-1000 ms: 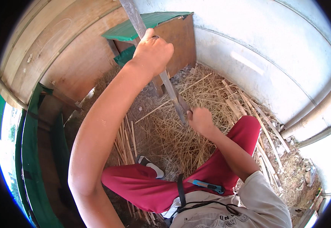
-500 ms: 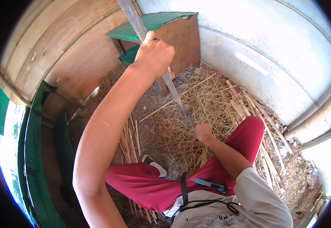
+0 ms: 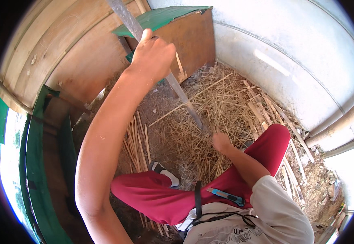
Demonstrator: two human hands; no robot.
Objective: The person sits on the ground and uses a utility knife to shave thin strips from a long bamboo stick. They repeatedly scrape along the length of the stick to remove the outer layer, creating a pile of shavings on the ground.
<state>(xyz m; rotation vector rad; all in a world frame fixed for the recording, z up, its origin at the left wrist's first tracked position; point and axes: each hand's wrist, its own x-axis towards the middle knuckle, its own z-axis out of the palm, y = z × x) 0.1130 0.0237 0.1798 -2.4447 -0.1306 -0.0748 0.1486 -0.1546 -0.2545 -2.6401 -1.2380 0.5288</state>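
Observation:
A long, weathered grey wooden strip (image 3: 183, 95) slants from the top of the view down toward my lap. My left hand (image 3: 151, 55) is closed round its upper part, with the arm stretched far out. At the strip's lower end my right hand (image 3: 222, 142) is a closed fist, knuckles close to the dark tip; what lies inside the fingers is hidden. Across the lap of my red trousers (image 3: 144, 193) lies a blue utility knife (image 3: 227, 197), not held. Beneath the strip is a heap of thin straw-coloured shavings (image 3: 209, 101).
Pale split sticks lie in a bundle (image 3: 138, 142) left of the heap, and more sticks (image 3: 284, 122) lie along the right. A wooden box with a green cover (image 3: 193, 40) stands at the back. White sheeting (image 3: 282, 53) forms the right wall, plywood (image 3: 75, 61) the left.
My left hand has shifted slightly left and up, carrying the strip's upper end leftward. My right hand has moved a little right, still a fist.

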